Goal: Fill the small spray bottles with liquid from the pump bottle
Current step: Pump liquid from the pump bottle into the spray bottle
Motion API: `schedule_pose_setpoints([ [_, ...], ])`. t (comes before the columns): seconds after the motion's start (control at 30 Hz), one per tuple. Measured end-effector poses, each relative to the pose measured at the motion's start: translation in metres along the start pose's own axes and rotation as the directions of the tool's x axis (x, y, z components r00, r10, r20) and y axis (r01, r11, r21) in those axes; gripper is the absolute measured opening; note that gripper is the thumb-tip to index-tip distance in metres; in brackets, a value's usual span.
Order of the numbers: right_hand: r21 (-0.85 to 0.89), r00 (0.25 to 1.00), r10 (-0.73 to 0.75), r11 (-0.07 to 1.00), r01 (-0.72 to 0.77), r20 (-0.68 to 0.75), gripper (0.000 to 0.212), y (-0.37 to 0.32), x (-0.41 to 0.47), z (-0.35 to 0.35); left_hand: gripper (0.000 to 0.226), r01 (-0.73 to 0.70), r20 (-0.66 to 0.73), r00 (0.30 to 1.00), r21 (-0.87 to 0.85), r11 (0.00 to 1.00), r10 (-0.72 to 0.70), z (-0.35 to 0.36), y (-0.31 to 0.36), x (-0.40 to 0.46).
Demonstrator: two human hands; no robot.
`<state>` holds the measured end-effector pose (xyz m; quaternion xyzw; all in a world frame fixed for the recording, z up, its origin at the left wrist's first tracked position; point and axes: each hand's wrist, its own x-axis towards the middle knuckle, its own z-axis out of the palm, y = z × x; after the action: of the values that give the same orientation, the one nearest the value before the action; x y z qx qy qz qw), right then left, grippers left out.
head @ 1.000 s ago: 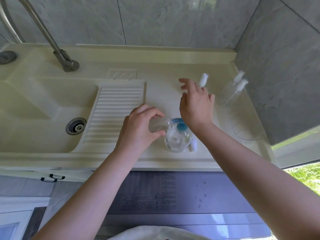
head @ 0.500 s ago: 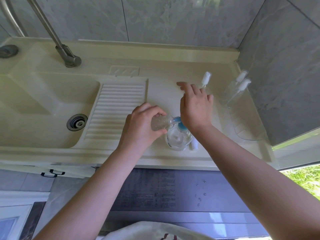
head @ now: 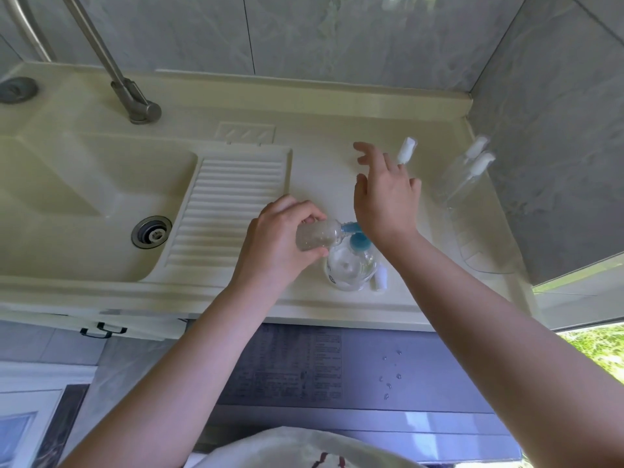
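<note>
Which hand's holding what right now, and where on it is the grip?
Left hand grips the small spray bottle around its body, mouth at the pump bottle spout. Right hand holds nothing, heel over the pump.

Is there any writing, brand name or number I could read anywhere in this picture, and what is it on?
None can be read.
Printed sheet below the counter: rows of text, too small and blurred.
Pump bottle: a dark mark at its edge, unreadable.
Cloth at the bottom: red marks, cut off, unreadable.

Grey marbled wall tiles [head: 337, 32] rise behind a cream sink counter [head: 304, 106].
</note>
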<state>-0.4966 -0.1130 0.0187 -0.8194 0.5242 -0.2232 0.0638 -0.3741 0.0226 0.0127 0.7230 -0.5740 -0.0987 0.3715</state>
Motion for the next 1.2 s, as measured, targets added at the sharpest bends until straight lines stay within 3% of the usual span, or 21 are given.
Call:
schedule_pose_setpoints([
  [0.2,-0.028,0.998,0.008,1.000,-0.009,-0.060,0.057,-0.001,-0.009,0.004,0.047,0.003,0.013,1.000,0.002,1.000,-0.003,0.001,0.000,0.001],
  [0.6,-0.003,0.999,0.039,0.999,-0.039,-0.011,0.059,0.001,-0.002,0.000,0.048,-0.006,0.017,1.000,-0.004,1.000,0.006,-0.001,0.000,0.001],
  [0.8,-0.144,0.997,-0.059,0.988,0.050,-0.056,0.072,-0.004,-0.009,0.001,0.047,0.006,0.012,1.000,-0.015,1.000,-0.005,-0.001,0.000,0.000],
  [0.97,-0.134,0.998,-0.017,0.991,0.010,-0.053,0.083,-0.007,-0.002,-0.008,0.047,0.002,0.013,1.000,-0.020,1.000,-0.002,-0.001,0.001,0.000],
  [1.2,-0.164,0.994,-0.050,0.986,0.034,-0.095,0.076,-0.005,-0.009,-0.004,0.048,0.011,0.015,1.000,-0.016,1.000,-0.011,0.001,-0.001,-0.001],
])
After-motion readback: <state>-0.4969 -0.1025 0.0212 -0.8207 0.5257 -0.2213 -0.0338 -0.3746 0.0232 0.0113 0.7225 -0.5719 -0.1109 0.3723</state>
